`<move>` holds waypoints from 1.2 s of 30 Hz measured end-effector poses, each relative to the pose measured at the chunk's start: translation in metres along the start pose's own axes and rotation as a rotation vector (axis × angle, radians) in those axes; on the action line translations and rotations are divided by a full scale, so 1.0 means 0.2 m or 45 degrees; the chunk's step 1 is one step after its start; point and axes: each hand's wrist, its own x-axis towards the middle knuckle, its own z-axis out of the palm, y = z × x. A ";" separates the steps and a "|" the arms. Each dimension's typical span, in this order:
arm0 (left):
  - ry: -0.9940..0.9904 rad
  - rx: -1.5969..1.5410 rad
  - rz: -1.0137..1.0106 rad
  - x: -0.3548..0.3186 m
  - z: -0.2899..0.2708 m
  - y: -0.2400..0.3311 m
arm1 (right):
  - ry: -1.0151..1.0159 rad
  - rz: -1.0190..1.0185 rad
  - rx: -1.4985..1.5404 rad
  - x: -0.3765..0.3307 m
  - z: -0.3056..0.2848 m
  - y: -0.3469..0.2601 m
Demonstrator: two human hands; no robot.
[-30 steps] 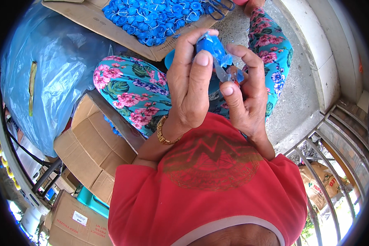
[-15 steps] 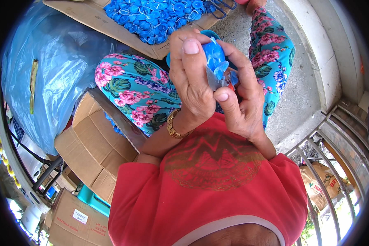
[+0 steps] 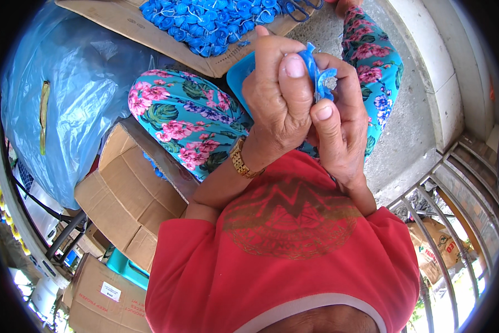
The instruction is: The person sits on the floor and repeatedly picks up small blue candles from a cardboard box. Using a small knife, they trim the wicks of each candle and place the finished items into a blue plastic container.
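Beyond the red shirt [image 3: 283, 244] and to its left spreads a blue plastic bag [image 3: 77, 83]; flowered trousers [image 3: 177, 133] stretch out straight beyond the shirt. An open brown box [image 3: 130, 191] stands just left of it. Farther ahead of it lies a heap of small blue pieces [image 3: 205, 25]. In front of the shirt, the left hand [image 3: 283, 94] pinches a torn-edged blue lump [image 3: 316, 75]; the right hand [image 3: 341, 122] has its fingers curled beside that lump, their grip unclear.
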 end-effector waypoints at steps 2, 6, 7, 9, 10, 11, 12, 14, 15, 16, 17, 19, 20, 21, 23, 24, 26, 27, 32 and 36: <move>0.029 0.000 -0.022 0.01 0.01 0.02 | -0.051 0.103 0.003 0.01 -0.02 -0.02; 0.056 0.158 0.223 0.01 0.02 -0.03 | 0.004 0.127 0.062 0.02 -0.02 -0.01; 0.051 0.184 0.270 0.00 0.03 -0.03 | 0.012 0.112 0.060 0.02 -0.01 -0.01; 0.043 0.116 0.104 0.01 0.02 -0.01 | -0.005 0.076 -0.015 0.03 -0.02 0.00; 0.041 0.019 -0.107 0.01 0.00 0.02 | -0.022 0.116 -0.048 0.02 -0.01 -0.01; 0.039 -0.080 -0.317 0.01 -0.01 0.04 | -0.026 0.007 -0.135 0.03 0.00 0.05; 0.014 -0.012 -0.278 0.03 -0.03 0.01 | -0.063 0.095 -0.210 0.01 -0.01 0.01; -0.088 -0.118 -0.530 0.06 -0.08 0.03 | -0.054 0.038 -0.222 -0.02 0.01 0.04; -0.140 -0.172 -0.656 0.08 -0.09 0.06 | -0.053 0.029 -0.205 -0.02 0.01 0.05; -0.127 -0.241 -0.824 0.08 -0.10 0.09 | -0.054 0.023 -0.194 -0.02 0.01 0.06; -0.116 -0.227 -0.758 0.06 -0.10 0.07 | -0.061 0.015 -0.205 -0.02 0.01 0.05; -0.093 -0.198 -0.623 0.04 -0.11 0.04 | -0.081 0.000 -0.245 -0.02 0.02 0.05; -0.027 -0.183 -0.673 0.04 -0.09 0.07 | -0.090 -0.016 -0.258 -0.02 0.02 0.04; -0.032 -0.148 -0.573 0.04 -0.08 0.07 | -0.096 -0.032 -0.274 -0.02 0.02 0.04; -0.051 -0.072 -0.379 0.04 -0.07 0.06 | -0.099 -0.061 -0.264 -0.03 0.01 0.04; -0.050 -0.036 -0.356 0.04 -0.08 0.08 | -0.109 -0.073 -0.258 -0.03 0.01 0.04; -0.069 0.013 -0.317 0.04 -0.09 0.11 | -0.142 -0.074 -0.253 -0.04 0.01 0.03; -0.085 0.025 -0.296 0.05 -0.10 0.11 | -0.172 -0.050 -0.257 -0.04 0.00 0.02; -0.151 0.037 -0.203 0.08 -0.11 0.09 | -0.234 0.022 -0.228 -0.04 0.00 -0.04; -0.105 0.050 -0.025 0.06 -0.09 0.06 | -0.210 0.063 -0.181 -0.04 0.00 -0.05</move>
